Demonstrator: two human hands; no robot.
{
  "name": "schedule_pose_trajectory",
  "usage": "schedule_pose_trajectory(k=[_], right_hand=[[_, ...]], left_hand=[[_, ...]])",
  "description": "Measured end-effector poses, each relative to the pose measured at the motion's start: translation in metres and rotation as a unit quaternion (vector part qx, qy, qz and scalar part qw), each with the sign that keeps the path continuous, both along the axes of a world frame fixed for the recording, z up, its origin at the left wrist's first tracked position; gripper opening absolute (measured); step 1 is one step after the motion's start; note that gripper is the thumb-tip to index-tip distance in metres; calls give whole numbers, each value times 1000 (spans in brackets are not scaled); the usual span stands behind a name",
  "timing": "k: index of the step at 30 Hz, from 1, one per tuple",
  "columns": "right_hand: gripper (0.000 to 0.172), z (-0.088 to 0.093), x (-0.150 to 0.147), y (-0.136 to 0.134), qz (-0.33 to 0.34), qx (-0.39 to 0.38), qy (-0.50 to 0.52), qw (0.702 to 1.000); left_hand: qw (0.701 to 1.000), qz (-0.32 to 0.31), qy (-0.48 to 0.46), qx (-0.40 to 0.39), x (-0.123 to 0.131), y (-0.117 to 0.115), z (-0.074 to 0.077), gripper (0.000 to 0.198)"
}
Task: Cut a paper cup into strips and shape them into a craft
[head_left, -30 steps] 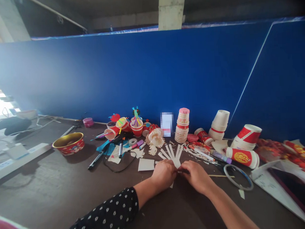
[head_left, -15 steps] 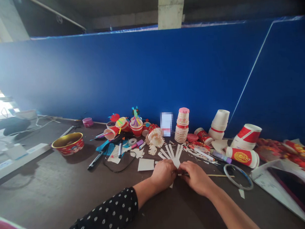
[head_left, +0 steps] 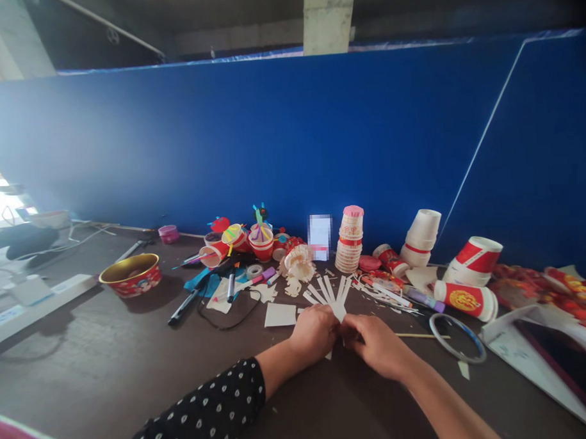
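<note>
A piece of white paper cut into a fan of strips (head_left: pixel 335 300) stands out beyond my two hands, strips pointing away from me. My left hand (head_left: pixel 312 334) is closed over the paper's lower left side, knuckles up. From the right, my right hand (head_left: pixel 377 341) meets the paper's base with curled fingers. Its fingertips are partly hidden, and what they pinch is not clear. Behind the right wrist lies a thin wooden stick (head_left: pixel 422 335). Left of the hands is a white paper square (head_left: pixel 280 315).
Stacked paper cups (head_left: pixel 350 240), more cups (head_left: pixel 469 301), markers (head_left: pixel 231 285) and paper scraps line the blue partition (head_left: pixel 271 137). A tape roll (head_left: pixel 457 338) and white tray (head_left: pixel 542 358) are at right. A gold-lined bowl (head_left: pixel 131 276) and power strip (head_left: pixel 41 308) are at left.
My right hand's fingers have shifted slightly at the paper's base. A thin dark item seen by its fingertips before no longer shows. My left hand and the strips stay put.
</note>
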State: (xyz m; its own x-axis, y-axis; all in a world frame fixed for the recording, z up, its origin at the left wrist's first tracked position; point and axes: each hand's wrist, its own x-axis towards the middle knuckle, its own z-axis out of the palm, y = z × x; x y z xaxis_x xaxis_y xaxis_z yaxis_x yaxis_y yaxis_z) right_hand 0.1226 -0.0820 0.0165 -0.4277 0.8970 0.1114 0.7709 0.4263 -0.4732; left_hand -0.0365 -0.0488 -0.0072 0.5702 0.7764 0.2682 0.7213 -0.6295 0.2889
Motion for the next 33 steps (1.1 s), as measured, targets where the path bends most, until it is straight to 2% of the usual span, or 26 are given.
schedule_pose_trajectory(k=[4, 8, 14, 23, 33], right_hand=[[16, -2, 0, 0, -18, -16, 0, 1000], [17, -1, -3, -4, -35, -8, -40, 999], [19, 5, -4, -10, -10, 19, -67, 998], [19, 1, 1, -9, -3, -43, -69, 997], [22, -1, 0, -10, 3, -2, -75, 997]], left_hand=[[1000, 1, 8, -9, 0, -2, 4, 15], [1000, -12, 9, -3, 0, -3, 7, 14], [1000, -19, 5, 18, 0, -1, 2, 15], [999, -21, 18, 31, -1, 2, -2, 22], [999, -27, 7, 30, -1, 0, 0, 18]])
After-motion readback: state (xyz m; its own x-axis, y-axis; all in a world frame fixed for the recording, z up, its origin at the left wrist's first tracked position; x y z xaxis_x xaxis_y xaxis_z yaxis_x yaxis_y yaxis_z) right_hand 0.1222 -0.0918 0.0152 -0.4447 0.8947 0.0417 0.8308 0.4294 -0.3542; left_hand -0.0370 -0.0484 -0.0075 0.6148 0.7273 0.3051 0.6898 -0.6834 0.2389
